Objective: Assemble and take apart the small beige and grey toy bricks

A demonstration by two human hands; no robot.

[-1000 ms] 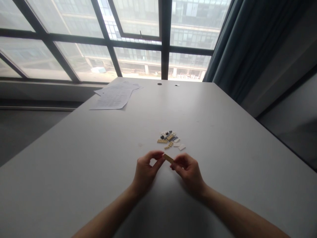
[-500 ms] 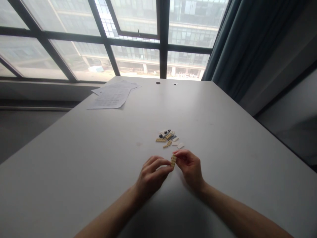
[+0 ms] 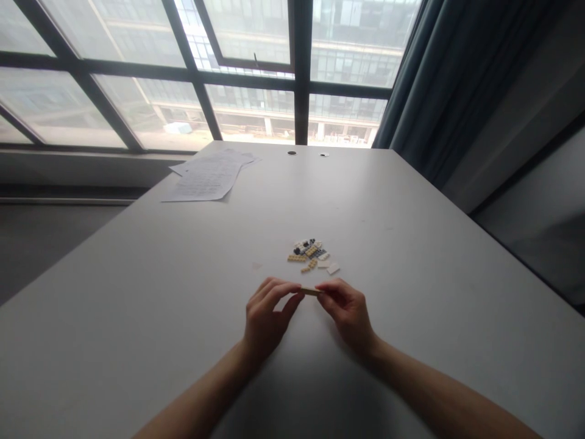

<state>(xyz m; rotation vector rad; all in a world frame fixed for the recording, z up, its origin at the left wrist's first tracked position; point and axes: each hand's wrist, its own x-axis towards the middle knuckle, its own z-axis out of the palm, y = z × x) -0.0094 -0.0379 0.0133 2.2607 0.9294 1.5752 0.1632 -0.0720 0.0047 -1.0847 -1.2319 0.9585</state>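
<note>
A tan building brick plate (image 3: 311,291) is held level between my two hands, its narrow edge facing me. The fingertips of my left hand (image 3: 273,311) pinch its left end. At the right end, the thumb and fingers of my right hand (image 3: 346,306) grip it and cover that part. Just beyond the hands lies a small pile of building bricks (image 3: 312,251), in tan, grey, black and white. Two flat white pieces (image 3: 333,268) rest at the pile's near right side.
Printed paper sheets (image 3: 205,177) lie at the far left of the white table (image 3: 402,274). Two round cable holes (image 3: 291,153) are set near its far edge. Windows (image 3: 256,110) stand behind, with a dark curtain (image 3: 425,91) on the right.
The tan plate has turned from upright, studs showing, to lying level edge-on. My left hand has shifted left and now pinches its left end; my right hand has barely moved.
</note>
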